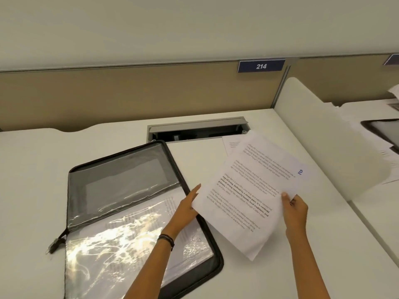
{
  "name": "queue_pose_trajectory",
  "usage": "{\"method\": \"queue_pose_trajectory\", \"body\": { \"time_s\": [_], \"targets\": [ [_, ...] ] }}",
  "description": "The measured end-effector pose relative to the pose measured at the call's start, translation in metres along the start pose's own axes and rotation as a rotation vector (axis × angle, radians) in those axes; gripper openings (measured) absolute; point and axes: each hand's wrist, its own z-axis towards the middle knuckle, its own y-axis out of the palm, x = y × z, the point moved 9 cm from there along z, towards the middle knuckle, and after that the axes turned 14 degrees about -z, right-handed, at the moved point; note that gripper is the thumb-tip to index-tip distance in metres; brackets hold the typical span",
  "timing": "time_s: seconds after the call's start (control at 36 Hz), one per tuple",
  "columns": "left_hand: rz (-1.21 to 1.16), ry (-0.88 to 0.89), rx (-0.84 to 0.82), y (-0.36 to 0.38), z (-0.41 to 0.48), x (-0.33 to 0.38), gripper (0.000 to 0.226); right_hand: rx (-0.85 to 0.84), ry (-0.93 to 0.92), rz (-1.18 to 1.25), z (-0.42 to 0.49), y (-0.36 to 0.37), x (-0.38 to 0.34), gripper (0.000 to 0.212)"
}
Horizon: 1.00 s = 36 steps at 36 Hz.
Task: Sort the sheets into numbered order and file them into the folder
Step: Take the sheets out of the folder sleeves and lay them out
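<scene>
On white surface [32, 190], office cubicle, head view:

1. Folder [121, 169] – zip type, dark edging, lying open left of centre, turned at an angle. Clear plastic sleeves inside; lower sleeve holds a printed page, glare over much of it. Zip pull [54, 244] hangs off left edge.
2. Sheets [244, 212] – fanned bundle, 3 visible, printed text, right of folder, held btwn both hands. Lower-left part overlaps folder's right edge. Top sheet: paragraphs, some bold. Second sheet [280, 165]: blue "2" near its far right corner. Third sheet [231, 144]: only a corner shows, just beside the cable slot.
3. Left hand [185, 209] – at bundle's left edge. Index finger straight along that edge, other fingers hidden behind paper; pinching or not, cannot tell. Dark wristband [166, 239] on wrist.
4. Right hand [295, 210] – at bundle's right edge. Thumb on top, fingers curled underneath, pinching the sheets.
5. Cable slot [198, 130] – grey lid raised, at back of surface, behind folder.
6. Partition [129, 93] – tan, along back, w/ blue plate [261, 66] reading "214".
7. Divider [323, 137] – white, rounded top, right side.
8. Neighbour desk [371, 212] – beyond divider; paper piles and a dark-edged item, partly cut off.
</scene>
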Motion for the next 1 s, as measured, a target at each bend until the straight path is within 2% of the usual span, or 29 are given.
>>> {"method": "queue_pose_trajectory", "body": {
  "time_s": [0.22,0.31,0.36,0.44,0.67,0.78,0.83,0.94,1.0],
  "targets": [
    [-0.317,-0.120,0.048,-0.004,-0.003,0.012,0.033,-0.056,0.032,-0.093,0.024,-0.008,0.015,0.020],
    [-0.215,-0.180,-0.054,0.010,0.000,0.007,0.037,-0.115,0.028,-0.135,0.027,-0.003,0.013,0.014],
    [-0.153,-0.206,-0.113,0.019,0.003,0.000,0.050,-0.147,0.030,-0.149,0.029,0.001,0.015,0.015],
    [-0.120,-0.209,-0.136,0.030,0.007,-0.006,0.058,-0.181,0.054,-0.149,0.032,0.005,0.018,0.027],
    [-0.367,-0.102,0.177,0.046,0.030,-0.004,0.046,-0.321,0.314,0.169,0.025,0.005,0.034,0.067],
    [-0.398,-0.086,0.238,0.064,0.052,-0.003,0.048,-0.357,0.339,0.284,0.024,0.006,0.043,0.076],
    [-0.408,-0.095,0.260,0.075,0.063,-0.005,0.050,-0.375,0.338,0.296,0.022,0.009,0.043,0.074],
    [-0.402,-0.103,0.251,0.098,0.082,-0.002,0.051,-0.403,0.314,0.276,0.018,0.021,0.036,0.049],
    [-0.390,-0.106,0.231,0.107,0.090,0.001,0.051,-0.401,0.298,0.260,0.018,0.025,0.033,0.046]
  ]
}}
